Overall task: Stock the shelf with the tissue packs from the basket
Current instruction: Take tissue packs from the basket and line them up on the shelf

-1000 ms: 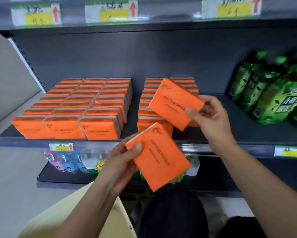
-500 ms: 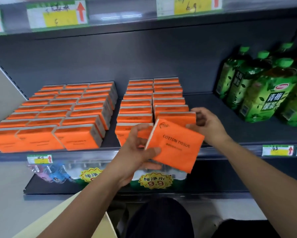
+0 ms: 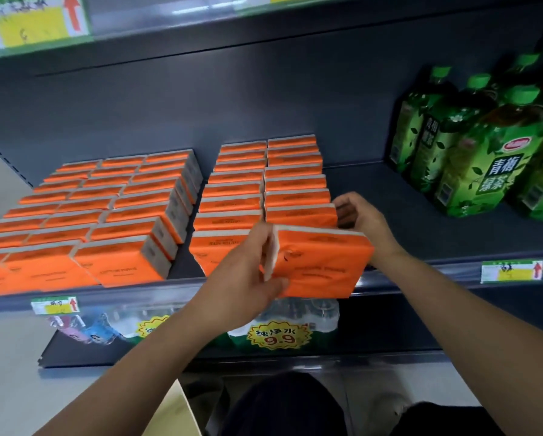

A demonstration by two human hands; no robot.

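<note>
An orange tissue pack [image 3: 320,262] stands upright at the front edge of the dark shelf [image 3: 405,221], with my left hand [image 3: 248,272] shut on its left end. It sits at the front of the right column of a two-column block of orange packs [image 3: 235,190]. Just behind it, my right hand [image 3: 361,218] is curled around the right end of the frontmost shelved pack [image 3: 298,215] in that column. A second, three-column block of packs [image 3: 106,209] fills the left of the shelf. The basket is out of view.
Green tea bottles [image 3: 477,152] stand at the right of the same shelf, with bare shelf between them and the packs. Shrink-wrapped water bottles [image 3: 282,328] lie on the shelf below. A price tag [image 3: 509,270] is on the shelf rail. A beige edge [image 3: 176,413] shows at the bottom.
My right hand set its pack down at the front of the right column. My left hand then raised its pack from below the shelf edge to stand in front of it.
</note>
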